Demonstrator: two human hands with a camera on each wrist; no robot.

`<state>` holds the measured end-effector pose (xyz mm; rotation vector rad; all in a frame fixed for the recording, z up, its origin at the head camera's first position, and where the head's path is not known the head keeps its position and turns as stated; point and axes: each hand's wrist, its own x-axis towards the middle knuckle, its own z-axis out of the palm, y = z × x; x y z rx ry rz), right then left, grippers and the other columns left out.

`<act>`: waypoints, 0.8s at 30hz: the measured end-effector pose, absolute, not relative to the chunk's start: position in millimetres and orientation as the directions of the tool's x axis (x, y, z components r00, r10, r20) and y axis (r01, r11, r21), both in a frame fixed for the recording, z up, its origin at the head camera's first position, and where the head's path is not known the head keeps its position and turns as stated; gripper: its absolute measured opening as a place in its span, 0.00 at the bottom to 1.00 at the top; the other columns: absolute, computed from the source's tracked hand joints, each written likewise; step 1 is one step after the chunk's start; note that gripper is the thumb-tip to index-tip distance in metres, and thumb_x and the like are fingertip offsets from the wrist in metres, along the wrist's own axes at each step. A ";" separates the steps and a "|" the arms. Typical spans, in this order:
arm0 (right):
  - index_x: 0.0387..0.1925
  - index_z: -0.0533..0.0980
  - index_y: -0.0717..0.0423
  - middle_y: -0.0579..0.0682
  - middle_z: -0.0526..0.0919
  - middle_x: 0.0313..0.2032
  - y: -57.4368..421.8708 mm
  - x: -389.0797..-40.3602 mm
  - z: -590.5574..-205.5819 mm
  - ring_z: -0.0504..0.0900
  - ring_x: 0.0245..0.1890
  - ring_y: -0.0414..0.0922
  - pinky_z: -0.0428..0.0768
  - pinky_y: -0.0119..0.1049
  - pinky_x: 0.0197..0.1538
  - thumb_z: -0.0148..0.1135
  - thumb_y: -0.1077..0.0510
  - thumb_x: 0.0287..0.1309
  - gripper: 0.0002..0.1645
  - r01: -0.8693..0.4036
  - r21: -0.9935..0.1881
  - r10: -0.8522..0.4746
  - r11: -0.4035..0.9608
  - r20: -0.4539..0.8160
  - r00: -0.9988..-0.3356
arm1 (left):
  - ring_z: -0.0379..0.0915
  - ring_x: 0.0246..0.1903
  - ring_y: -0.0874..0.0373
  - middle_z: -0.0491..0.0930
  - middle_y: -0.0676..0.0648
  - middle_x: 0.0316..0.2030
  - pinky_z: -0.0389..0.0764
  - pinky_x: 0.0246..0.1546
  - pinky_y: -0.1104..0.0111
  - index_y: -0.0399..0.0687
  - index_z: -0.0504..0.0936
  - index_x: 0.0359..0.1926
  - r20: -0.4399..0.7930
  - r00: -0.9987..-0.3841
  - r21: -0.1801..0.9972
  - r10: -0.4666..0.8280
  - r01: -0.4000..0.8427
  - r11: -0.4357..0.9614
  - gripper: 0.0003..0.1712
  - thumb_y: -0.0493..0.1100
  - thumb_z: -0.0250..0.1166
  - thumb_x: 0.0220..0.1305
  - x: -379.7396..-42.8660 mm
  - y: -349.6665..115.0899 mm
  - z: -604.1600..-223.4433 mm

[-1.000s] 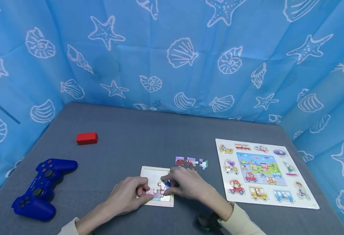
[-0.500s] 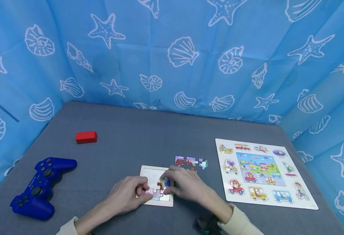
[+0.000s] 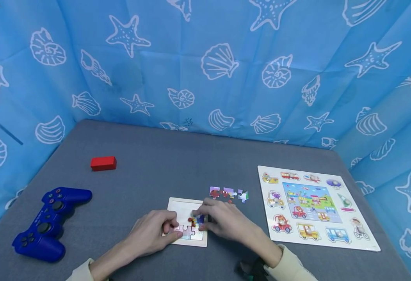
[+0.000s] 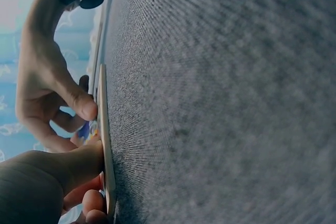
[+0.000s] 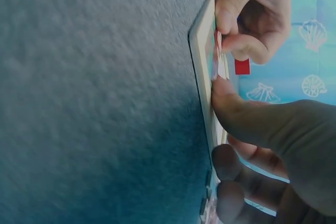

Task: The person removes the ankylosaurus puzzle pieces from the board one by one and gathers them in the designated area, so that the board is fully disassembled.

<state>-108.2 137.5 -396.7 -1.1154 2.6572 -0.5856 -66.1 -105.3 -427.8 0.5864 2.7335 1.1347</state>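
Observation:
A small wooden jigsaw tray lies on the grey cloth in front of the person, with pale pink pieces fitted along its near side. The left hand grips the tray's left side, thumb on top by the pieces. Over the tray's right part, the right hand pinches a dark, colourful jigsaw piece between thumb and fingers; its right part is hidden by the hand. In the right wrist view the right thumb reaches onto the tray, opposite the left hand.
Several loose jigsaw pieces lie just beyond the right hand. At right is a white vehicle peg puzzle board. A blue game controller and a red block lie at left. A blue curtain with shell prints surrounds the table.
The jigsaw piece under the right hand has shifted slightly and its picture shows more clearly, with less glare. The right thumb has moved a little away from the person. The left hand stays put.

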 end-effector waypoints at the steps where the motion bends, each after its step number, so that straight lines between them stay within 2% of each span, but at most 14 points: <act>1: 0.53 0.85 0.48 0.43 0.82 0.39 137.9 -109.1 -396.3 0.70 0.29 0.30 0.69 0.24 0.30 0.75 0.53 0.58 0.20 -0.638 -0.437 -0.723 0.634 -0.042 -0.690 | 0.57 0.18 0.75 0.67 0.64 0.18 0.59 0.17 0.74 0.64 0.74 0.22 0.036 -0.918 0.700 0.396 0.306 0.646 0.18 0.53 0.76 0.58 -65.9 -105.2 -427.8; 6: 0.58 0.83 0.49 0.45 0.80 0.40 139.1 -111.4 -394.0 0.69 0.29 0.30 0.70 0.23 0.31 0.74 0.52 0.58 0.25 -0.638 -0.448 -0.742 0.626 -0.089 -0.665 | 0.57 0.18 0.75 0.66 0.64 0.18 0.59 0.17 0.73 0.64 0.74 0.21 0.039 -0.918 0.693 0.394 0.309 0.651 0.18 0.53 0.76 0.58 -65.7 -104.2 -427.3; 11: 0.57 0.83 0.50 0.44 0.79 0.40 140.7 -111.4 -394.8 0.68 0.30 0.30 0.70 0.23 0.33 0.73 0.50 0.60 0.24 -0.661 -0.416 -0.750 0.624 -0.082 -0.656 | 0.57 0.18 0.74 0.66 0.64 0.18 0.59 0.17 0.73 0.64 0.74 0.22 0.024 -0.919 0.695 0.393 0.298 0.654 0.18 0.53 0.76 0.59 -65.9 -104.0 -426.0; 19: 0.57 0.82 0.46 0.41 0.80 0.40 145.6 -111.3 -395.8 0.66 0.27 0.30 0.67 0.25 0.29 0.67 0.40 0.64 0.25 -0.652 -0.394 -0.729 0.648 -0.069 -0.681 | 0.57 0.19 0.74 0.67 0.64 0.18 0.60 0.18 0.73 0.64 0.75 0.23 0.012 -0.919 0.683 0.393 0.295 0.668 0.16 0.52 0.76 0.57 -66.5 -103.8 -424.8; 24: 0.59 0.81 0.46 0.42 0.82 0.43 150.8 -112.2 -392.5 0.72 0.31 0.33 0.73 0.28 0.34 0.67 0.40 0.64 0.26 -0.647 -0.387 -0.718 0.657 -0.060 -0.693 | 0.57 0.19 0.73 0.67 0.64 0.18 0.59 0.19 0.73 0.63 0.76 0.24 -0.011 -0.919 0.684 0.395 0.281 0.673 0.16 0.51 0.76 0.58 -67.7 -103.5 -423.7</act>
